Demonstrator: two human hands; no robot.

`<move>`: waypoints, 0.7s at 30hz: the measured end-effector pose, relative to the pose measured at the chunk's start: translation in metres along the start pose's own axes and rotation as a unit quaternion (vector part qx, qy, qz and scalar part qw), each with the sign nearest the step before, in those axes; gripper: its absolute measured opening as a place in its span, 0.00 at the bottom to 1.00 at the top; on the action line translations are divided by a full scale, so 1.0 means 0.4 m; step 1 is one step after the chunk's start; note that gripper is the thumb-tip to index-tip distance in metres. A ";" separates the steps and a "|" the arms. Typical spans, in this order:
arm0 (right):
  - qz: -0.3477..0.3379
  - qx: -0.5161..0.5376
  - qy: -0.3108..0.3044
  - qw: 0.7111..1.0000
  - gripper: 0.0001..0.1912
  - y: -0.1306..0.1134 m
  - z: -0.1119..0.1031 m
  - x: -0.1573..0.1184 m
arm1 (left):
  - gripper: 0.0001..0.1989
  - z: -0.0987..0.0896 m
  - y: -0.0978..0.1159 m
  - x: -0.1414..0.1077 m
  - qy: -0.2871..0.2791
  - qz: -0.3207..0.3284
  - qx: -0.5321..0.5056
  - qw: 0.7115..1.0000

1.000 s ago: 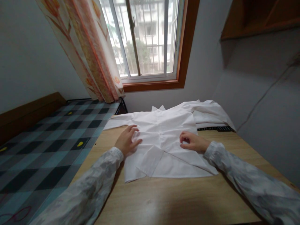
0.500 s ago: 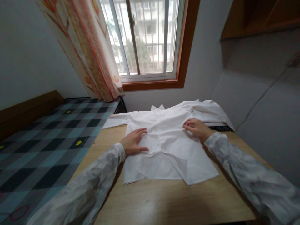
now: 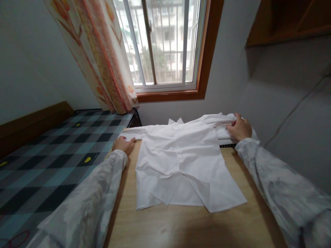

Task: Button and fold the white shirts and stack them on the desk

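Observation:
A white shirt (image 3: 165, 151) lies spread on the wooden table (image 3: 160, 230), its collar at the far edge and its hem toward me. Its sleeves reach out to both sides, and the lower front edges are folded and slightly parted. At the left sleeve's end, my left hand (image 3: 123, 144) is closed on the fabric, thumb and fingers around the cuff area. My right hand (image 3: 240, 128) pinches the bunched right sleeve near the table's far right corner. Part of that sleeve is hidden behind the hand.
A bed with a checked cover (image 3: 59, 151) adjoins the table on the left. Under the right sleeve shows a dark slotted object (image 3: 226, 145). Beyond the table are a window (image 3: 165, 48) and a floral curtain (image 3: 95, 55). A wooden shelf (image 3: 287, 24) hangs at upper right.
Both hands have left the shirt's body and moved outward and away from me, the left to the left sleeve, the right to the right sleeve. The shirt's body lies flatter.

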State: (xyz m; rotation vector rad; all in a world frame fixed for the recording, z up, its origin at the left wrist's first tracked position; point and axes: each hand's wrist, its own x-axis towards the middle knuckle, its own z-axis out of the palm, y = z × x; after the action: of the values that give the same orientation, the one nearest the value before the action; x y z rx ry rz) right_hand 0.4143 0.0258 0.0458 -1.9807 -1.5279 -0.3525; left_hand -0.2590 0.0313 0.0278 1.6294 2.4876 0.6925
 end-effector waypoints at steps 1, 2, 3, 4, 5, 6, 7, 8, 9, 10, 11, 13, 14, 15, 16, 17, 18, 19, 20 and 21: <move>-0.002 -0.024 -0.001 1.000 0.36 0.005 -0.005 0.005 | 0.36 -0.004 -0.006 0.004 0.010 0.008 0.036 0.999; -0.007 -0.048 -0.009 0.999 0.32 0.011 -0.010 0.010 | 0.36 -0.010 -0.013 0.006 0.017 0.023 0.072 0.997; -0.010 -0.068 -0.024 0.997 0.27 0.018 -0.015 0.015 | 0.34 -0.015 -0.020 0.009 0.023 0.046 0.102 0.993; -0.011 -0.084 -0.043 0.996 0.23 0.024 -0.020 0.019 | 0.31 -0.021 -0.028 0.012 0.024 0.074 0.128 0.989; -0.006 -0.093 -0.063 0.994 0.21 0.030 -0.025 0.023 | 0.27 -0.028 -0.035 0.015 0.019 0.104 0.151 0.983; 0.004 -0.098 -0.078 0.992 0.20 0.035 -0.030 0.028 | 0.24 -0.035 -0.042 0.019 0.011 0.134 0.171 0.976; 0.017 -0.097 -0.087 0.991 0.20 0.038 -0.036 0.033 | 0.21 -0.043 -0.049 0.023 0.004 0.160 0.188 0.969; 0.031 -0.094 -0.088 0.991 0.20 0.040 -0.042 0.039 | 0.20 -0.050 -0.053 0.027 -0.003 0.180 0.204 0.962; 0.043 -0.088 -0.083 0.992 0.20 0.040 -0.048 0.047 | 0.20 -0.058 -0.056 0.031 -0.004 0.192 0.219 0.957; 0.054 -0.082 -0.070 0.993 0.20 0.038 -0.055 0.057 | 0.20 -0.065 -0.056 0.036 0.004 0.198 0.233 0.952; 0.061 -0.077 -0.053 0.994 0.20 0.035 -0.063 0.068 | 0.20 -0.072 -0.054 0.040 0.019 0.201 0.242 0.949; 0.065 -0.063 -0.021 0.996 0.21 0.028 -0.077 0.097 | 0.20 -0.084 -0.042 0.048 0.059 0.198 0.244 0.948; 0.062 -0.055 -0.006 0.997 0.21 0.024 -0.084 0.113 | 0.20 -0.088 -0.034 0.052 0.077 0.193 0.237 0.949; 0.055 -0.048 0.009 0.997 0.21 0.021 -0.089 0.128 | 0.21 -0.089 -0.026 0.054 0.092 0.184 0.228 0.952; 0.044 -0.044 0.023 0.998 0.21 0.018 -0.091 0.141 | 0.21 -0.089 -0.018 0.056 0.100 0.175 0.216 0.956; 0.032 -0.044 0.034 0.998 0.21 0.017 -0.092 0.152 | 0.21 -0.087 -0.012 0.057 0.100 0.162 0.204 0.960; 0.023 -0.049 0.039 0.998 0.21 0.017 -0.091 0.160 | 0.21 -0.084 -0.008 0.058 0.092 0.149 0.193 0.965; 0.023 -0.058 0.031 0.998 0.21 0.018 -0.087 0.164 | 0.21 -0.079 -0.007 0.058 0.077 0.138 0.186 0.970; 0.031 -0.070 0.007 0.997 0.21 0.021 -0.082 0.166 | 0.20 -0.073 -0.008 0.059 0.058 0.132 0.185 0.972; 0.047 -0.082 -0.028 0.995 0.21 0.025 -0.075 0.166 | 0.19 -0.068 -0.011 0.060 0.039 0.132 0.188 0.972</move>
State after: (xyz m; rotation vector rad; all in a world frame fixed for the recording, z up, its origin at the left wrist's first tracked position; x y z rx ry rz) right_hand 0.4482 0.0580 0.1026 -2.1999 -1.4741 -0.3968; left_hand -0.2816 0.0424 0.0545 2.1285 2.6060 0.3198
